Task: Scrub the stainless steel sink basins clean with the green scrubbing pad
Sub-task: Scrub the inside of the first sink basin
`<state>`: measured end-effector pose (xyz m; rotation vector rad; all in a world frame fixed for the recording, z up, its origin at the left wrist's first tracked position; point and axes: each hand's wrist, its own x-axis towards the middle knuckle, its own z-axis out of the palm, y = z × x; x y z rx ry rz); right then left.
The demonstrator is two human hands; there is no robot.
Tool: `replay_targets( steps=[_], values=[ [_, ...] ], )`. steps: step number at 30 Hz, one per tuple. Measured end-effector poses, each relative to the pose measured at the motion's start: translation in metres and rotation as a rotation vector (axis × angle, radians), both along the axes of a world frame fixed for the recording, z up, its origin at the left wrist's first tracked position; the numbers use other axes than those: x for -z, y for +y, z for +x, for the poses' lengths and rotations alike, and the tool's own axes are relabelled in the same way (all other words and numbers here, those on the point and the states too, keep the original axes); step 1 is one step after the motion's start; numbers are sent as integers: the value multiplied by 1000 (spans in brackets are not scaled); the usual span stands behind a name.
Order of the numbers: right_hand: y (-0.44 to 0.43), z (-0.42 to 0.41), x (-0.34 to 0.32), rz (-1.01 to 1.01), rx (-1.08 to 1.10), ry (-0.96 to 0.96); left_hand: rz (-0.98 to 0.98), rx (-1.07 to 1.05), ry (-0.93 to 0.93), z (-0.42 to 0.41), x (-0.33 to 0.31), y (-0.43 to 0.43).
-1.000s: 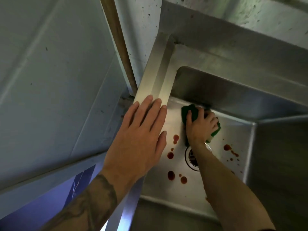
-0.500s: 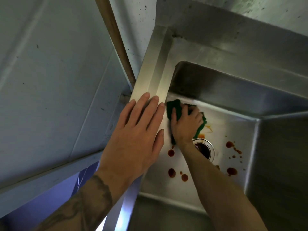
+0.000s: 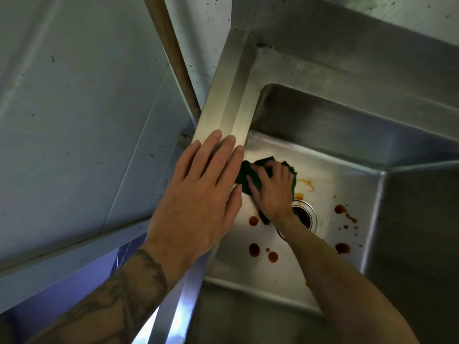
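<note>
Right fingers curled over green scrubbing pad | left fingers flat on rim

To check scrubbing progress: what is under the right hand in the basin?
The right hand holds the green scrubbing pad against the basin floor. Anything beneath the pad is covered.

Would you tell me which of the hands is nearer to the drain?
Right. The right hand, on the green pad, sits just beside the drain; the left hand rests on the sink rim.

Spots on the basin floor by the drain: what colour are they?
The spots are dark reddish-brown, clearest in the head view.
</note>
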<state>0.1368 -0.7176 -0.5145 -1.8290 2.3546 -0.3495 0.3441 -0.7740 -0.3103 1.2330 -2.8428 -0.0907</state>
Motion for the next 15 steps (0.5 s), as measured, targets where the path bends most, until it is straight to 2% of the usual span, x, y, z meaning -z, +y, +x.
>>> replay_targets(
  steps=[1,5,6,8,10,11,12,13,15],
  values=[
    [4,-12,1,12,46,-1,0,-1,6,0,0,0],
    [-20,-27,-1,25,639,10,3,-3,-2,-1,3,-1],
    [-28,-17,-4,23,698,-1,4,-1,-2,0,3,-1],
    [-26,4,-6,5,552,-29,13,4,10,0,3,-1],
    [-4,9,-4,27,161,-44,18,4,22,1,3,1],
    [7,-1,-4,41,22,-38,17,5,24,1,2,2],
    [14,-15,-3,49,-10,-42,10,3,24,0,2,2],
    [16,-27,-1,50,68,-43,5,1,21,0,3,2],
    [8,-40,-3,37,423,-42,4,6,19,-2,3,2]
  ],
)
